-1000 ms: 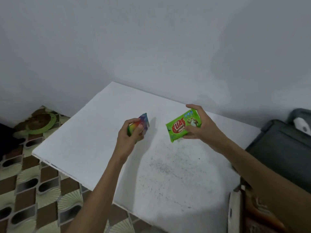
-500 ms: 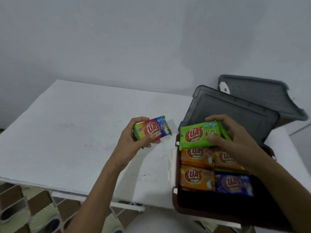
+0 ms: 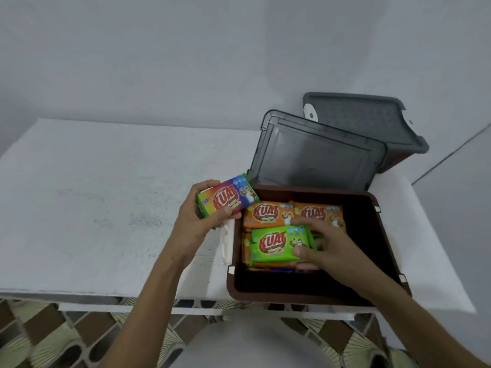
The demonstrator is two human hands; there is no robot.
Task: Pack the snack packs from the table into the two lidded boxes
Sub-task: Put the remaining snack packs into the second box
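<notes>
Right hand (image 3: 326, 251) is gripping the green pack (image 3: 276, 244) by its right end, thumb on top, and is laying it flat inside the brown box (image 3: 382, 235), on top of a lower layer at the box's left side. It isn't released yet.

Two orange packs (image 3: 268, 213) are lying side by side just behind it along the far wall. More orange and a blue edge are showing underneath. The box's right side and near strip are looking dark, so I can't tell what's in there.

Left hand (image 3: 202, 221) is holding the rainbow pack (image 3: 228, 199), fingers wrapped round its left end, above the table (image 3: 106, 208) just beside the box's far-left corner. My read is that it's queued as next in.

The open lid (image 3: 316, 155) is standing up behind the box's far rim. The second box (image 3: 366, 120) is sitting at the table's far-right corner with its lid on, contents hidden.

Progress, as a judgement: this box is filling, second layer is starting. The rainbow pack is the only one showing outside a box. Remaining: seat green, drop rainbow in, close this lid. The second box's fill can't be checked from here.
</notes>
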